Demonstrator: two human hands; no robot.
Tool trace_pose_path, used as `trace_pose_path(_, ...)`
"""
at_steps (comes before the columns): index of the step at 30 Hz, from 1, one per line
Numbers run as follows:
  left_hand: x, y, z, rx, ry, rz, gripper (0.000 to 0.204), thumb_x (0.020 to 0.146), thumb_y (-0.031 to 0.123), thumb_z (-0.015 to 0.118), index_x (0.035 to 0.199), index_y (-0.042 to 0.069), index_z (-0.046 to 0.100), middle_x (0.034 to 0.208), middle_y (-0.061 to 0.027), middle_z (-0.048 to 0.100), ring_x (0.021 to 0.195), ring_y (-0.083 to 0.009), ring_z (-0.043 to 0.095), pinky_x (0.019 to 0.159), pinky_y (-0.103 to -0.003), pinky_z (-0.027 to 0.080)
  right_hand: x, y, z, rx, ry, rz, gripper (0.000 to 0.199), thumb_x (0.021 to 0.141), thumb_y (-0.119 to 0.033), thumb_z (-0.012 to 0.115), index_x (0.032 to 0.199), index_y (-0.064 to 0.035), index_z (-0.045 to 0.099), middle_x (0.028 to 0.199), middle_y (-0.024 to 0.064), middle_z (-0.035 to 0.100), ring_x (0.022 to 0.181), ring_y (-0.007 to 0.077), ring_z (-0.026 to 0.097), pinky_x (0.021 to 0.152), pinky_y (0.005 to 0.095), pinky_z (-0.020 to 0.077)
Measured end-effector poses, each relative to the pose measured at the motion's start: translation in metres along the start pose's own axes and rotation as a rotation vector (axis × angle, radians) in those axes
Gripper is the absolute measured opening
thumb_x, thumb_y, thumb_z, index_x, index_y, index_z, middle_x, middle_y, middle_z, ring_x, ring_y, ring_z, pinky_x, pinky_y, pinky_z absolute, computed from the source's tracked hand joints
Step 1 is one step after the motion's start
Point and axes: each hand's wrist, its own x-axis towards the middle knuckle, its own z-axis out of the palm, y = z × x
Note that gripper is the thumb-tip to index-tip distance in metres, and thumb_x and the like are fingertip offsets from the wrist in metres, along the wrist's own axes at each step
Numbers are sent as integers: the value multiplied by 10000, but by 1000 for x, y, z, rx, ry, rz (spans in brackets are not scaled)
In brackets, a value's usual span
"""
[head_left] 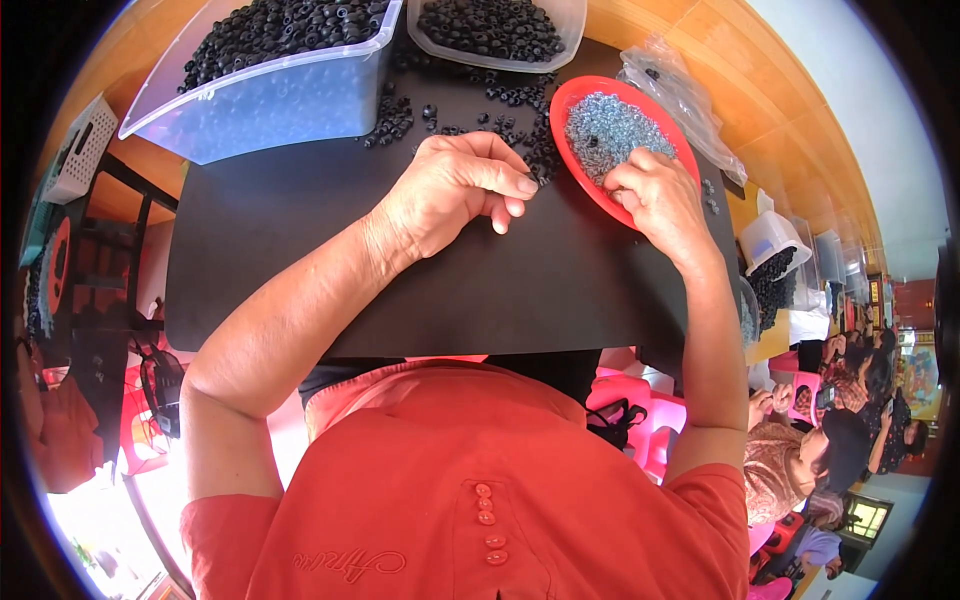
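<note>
Black mat (300, 260): red tray (575, 110) (grey rings) under right hand (655, 195).

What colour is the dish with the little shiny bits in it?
The dish is red, and the right hand dips into its silvery-blue bits. The head view shows it.

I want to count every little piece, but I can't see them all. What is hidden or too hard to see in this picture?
- Right hand fingertips: dug into the silvery bits in the red dish, so any pinched piece is hidden.
- Left hand: curled fingers cover what is under them.
- Black rings: too small to count.
- Two clear bins: tops cut off by the edge.
</note>
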Motion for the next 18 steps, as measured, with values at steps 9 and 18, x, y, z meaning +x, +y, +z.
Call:
trace_pose_path(9, 2, 0, -2, -81, -51, -39, 166, 858, 57, 709, 963, -49, 636, 822, -118, 660, 708, -200, 649, 632, -318, 530, -4, -6, -18, 226, -113, 108, 70, 812, -72, 662, 859, -22, 644, 802, 103, 601, 707, 301, 611, 649, 376, 461)
trace_pose_path(18, 4, -4, -4, -86, -46, -40, 173, 875, 51, 697, 999, -50, 632, 843, -120, 663, 721, -198, 648, 634, -319, 535, -7, -14, -16, 251, -76, 68, 115, 845, -99, 679, 865, -1, 622, 785, 111, 607, 707, 295, 610, 640, 377, 459)
